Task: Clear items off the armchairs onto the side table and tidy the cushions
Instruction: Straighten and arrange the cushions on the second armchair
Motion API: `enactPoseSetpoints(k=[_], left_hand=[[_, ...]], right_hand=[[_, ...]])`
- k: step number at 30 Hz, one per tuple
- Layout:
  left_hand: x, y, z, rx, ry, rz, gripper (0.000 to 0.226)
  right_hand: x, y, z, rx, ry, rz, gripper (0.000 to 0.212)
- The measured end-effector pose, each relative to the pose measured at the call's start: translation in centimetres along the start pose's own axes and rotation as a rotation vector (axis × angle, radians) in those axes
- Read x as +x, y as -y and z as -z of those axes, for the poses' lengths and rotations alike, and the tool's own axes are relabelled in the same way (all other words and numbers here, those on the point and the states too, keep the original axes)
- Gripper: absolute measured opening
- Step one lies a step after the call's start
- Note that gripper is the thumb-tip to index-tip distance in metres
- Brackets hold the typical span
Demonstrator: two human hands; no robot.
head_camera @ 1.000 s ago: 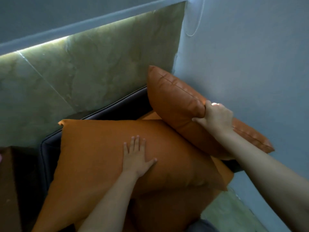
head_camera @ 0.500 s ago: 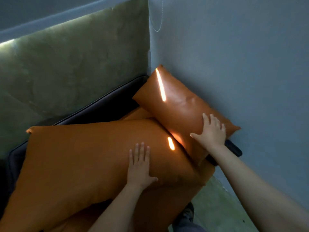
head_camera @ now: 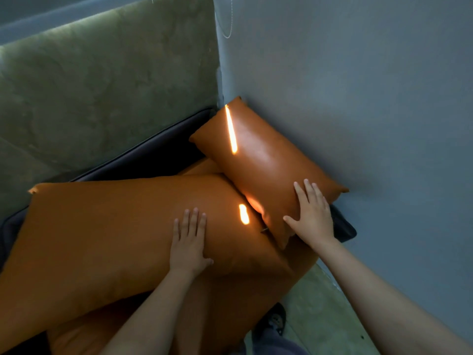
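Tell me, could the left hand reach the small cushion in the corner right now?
Probably yes: the left hand lies flat on the large cushion right beside the small cushion, with nothing between them.

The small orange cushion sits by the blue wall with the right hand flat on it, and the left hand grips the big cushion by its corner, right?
Not quite: the head view shows the left hand lying flat on the big cushion, fingers straight, not gripping a corner. The small orange cushion does sit by the blue wall under the flat right hand.
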State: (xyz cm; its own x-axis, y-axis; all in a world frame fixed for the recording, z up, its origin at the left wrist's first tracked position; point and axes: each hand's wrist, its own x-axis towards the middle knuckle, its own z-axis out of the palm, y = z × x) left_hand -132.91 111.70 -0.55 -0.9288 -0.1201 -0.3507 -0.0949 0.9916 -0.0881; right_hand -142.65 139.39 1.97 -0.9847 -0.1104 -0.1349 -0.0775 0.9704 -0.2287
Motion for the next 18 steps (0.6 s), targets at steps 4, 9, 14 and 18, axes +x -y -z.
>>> enactPoseSetpoints(k=[4,9,14,18], left_hand=[[0.0,-0.4,-0.4,-0.008,-0.026,0.011,0.124],[-1.4,2.0,-1.7,-0.070,-0.073,-0.058,0.136],[-5.1,8.5,-2.7,0.001,-0.116,-0.047,0.143],[-6.8,12.7,-2.3,0.059,-0.117,0.033,0.146]], right_hand=[[-3.8,1.2,-1.8,0.063,0.013,0.052,0.094],[-6.8,4.3,-4.4,0.075,0.152,0.296,0.094],[-5.9,9.3,-5.6,0.051,0.217,0.464,0.096],[-5.8,14.4,-7.7,-0.009,0.265,0.521,0.111]])
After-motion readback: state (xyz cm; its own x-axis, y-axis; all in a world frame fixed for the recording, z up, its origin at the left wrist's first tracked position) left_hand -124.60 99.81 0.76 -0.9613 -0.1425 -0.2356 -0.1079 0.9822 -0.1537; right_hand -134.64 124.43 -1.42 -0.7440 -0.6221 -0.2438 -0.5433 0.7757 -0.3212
